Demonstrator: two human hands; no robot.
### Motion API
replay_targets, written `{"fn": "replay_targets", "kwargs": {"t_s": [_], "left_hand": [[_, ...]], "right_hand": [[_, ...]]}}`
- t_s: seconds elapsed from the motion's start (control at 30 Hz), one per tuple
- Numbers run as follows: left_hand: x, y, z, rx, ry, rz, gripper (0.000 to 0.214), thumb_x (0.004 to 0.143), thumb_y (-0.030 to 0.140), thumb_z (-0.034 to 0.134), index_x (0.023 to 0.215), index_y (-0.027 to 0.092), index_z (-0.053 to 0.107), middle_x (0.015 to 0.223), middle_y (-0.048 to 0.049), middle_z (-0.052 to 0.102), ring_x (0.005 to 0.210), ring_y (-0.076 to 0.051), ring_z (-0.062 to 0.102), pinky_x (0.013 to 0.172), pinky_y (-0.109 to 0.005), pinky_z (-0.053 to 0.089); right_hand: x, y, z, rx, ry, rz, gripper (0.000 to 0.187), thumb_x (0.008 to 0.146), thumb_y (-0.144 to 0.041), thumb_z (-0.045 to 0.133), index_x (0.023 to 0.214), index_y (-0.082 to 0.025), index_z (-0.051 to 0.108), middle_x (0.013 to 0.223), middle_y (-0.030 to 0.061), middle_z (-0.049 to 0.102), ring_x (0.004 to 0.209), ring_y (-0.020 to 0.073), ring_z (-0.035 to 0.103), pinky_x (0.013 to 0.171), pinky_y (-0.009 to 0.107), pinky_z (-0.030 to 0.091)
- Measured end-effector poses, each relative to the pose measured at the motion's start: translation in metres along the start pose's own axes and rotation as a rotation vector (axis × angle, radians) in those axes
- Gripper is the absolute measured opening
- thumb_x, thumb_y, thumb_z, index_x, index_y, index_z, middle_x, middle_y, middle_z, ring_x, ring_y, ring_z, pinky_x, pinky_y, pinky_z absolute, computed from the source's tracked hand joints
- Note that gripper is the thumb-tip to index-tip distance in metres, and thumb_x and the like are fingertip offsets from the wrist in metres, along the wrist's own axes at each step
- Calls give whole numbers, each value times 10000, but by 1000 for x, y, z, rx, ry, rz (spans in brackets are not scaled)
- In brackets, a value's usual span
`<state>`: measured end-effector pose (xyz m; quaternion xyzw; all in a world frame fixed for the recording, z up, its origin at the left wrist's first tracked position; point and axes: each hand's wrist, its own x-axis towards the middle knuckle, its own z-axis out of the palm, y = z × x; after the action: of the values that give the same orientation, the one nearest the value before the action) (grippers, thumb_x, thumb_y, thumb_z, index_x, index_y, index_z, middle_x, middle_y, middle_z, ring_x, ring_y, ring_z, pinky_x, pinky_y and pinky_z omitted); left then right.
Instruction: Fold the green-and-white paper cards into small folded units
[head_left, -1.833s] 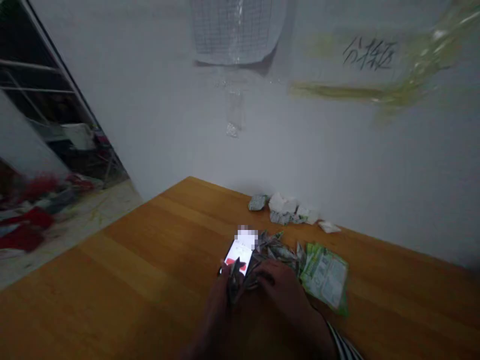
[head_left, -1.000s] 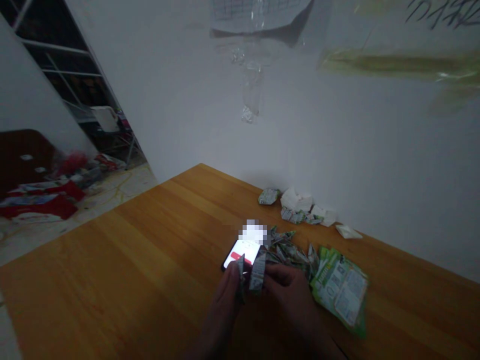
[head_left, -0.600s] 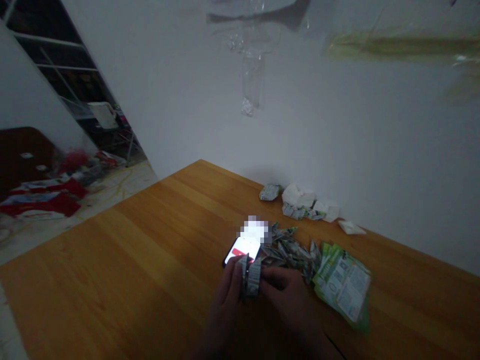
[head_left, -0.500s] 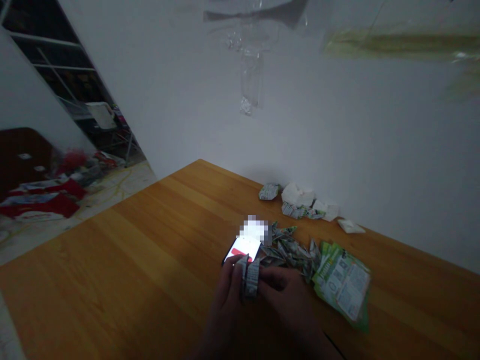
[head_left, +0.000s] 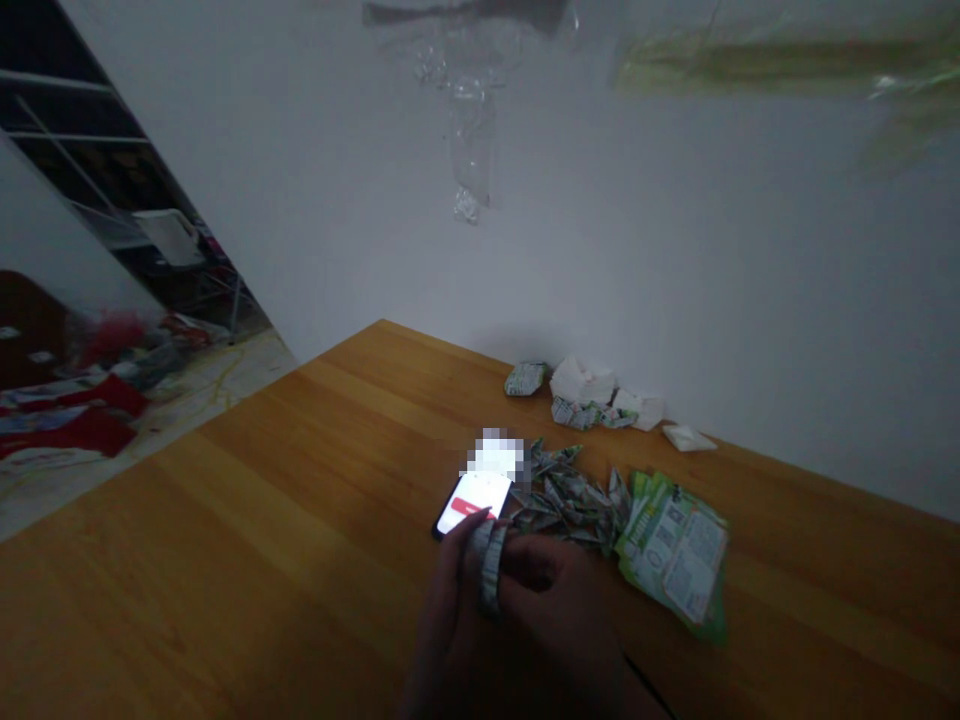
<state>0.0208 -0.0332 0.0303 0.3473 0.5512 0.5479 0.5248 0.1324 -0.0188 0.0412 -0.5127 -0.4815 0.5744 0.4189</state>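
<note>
A folded piece of printed paper [head_left: 490,568] is pinched between my two hands just above the wooden table [head_left: 300,480]. My left hand [head_left: 451,580] grips its left side, and my right hand [head_left: 546,590] closes on its right side. The paper looks curved, with its strips close together. Right behind my hands lies a phone [head_left: 466,502] with a lit screen, part of it blurred out. Several folded paper pieces [head_left: 566,500] are heaped to the right of the phone. Beside that heap lies a stack of green printed packets [head_left: 679,550].
Along the wall sit a folded printed paper [head_left: 525,379], white folded papers [head_left: 581,381] and a flat white paper piece [head_left: 688,438]. Clear plastic [head_left: 471,150] is taped to the wall [head_left: 300,180]. Red and white bags [head_left: 75,425] lie on the floor at the left.
The two paper strips, apart before, are now closer together and more curved. My right hand has moved in toward the left. The whole view has shifted slightly.
</note>
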Motion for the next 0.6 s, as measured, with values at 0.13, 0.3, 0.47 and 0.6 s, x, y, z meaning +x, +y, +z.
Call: {"fn": "replay_targets", "kwargs": {"t_s": [0.13,0.3,0.47,0.6], "left_hand": [[-1,-2,0,114,-11,54,486,819,562,523,1153,216,598,1143,-82,672,1086,-301,590,873,-346,475],[-2,-13,2,67,-29,-2,533,790,576,548,1184,217,565,1172,-96,654,1089,-306,594,869,-355,501],[-5,-34,11,-75,-14,-8,556,765,546,592,1211,225,510,1216,-93,620,1074,-273,608,913,-329,490],[-2,-34,7,-55,-37,-61,585,746,540,625,1231,240,496,1214,-89,608,1028,-267,626,850,-310,509]], "right_hand": [[2,3,-2,-49,16,-35,135,691,-160,676,799,-137,753,745,46,744,709,222,694,639,272,524],[0,23,7,-42,115,-71,149,724,-245,673,820,-146,730,786,67,739,748,233,691,691,300,537],[-9,40,22,-36,178,-168,229,796,-316,617,940,-154,693,928,95,721,838,219,681,764,276,531],[-8,35,23,-25,163,-202,224,787,-289,618,955,-158,687,901,82,720,810,206,681,742,272,534]]}}
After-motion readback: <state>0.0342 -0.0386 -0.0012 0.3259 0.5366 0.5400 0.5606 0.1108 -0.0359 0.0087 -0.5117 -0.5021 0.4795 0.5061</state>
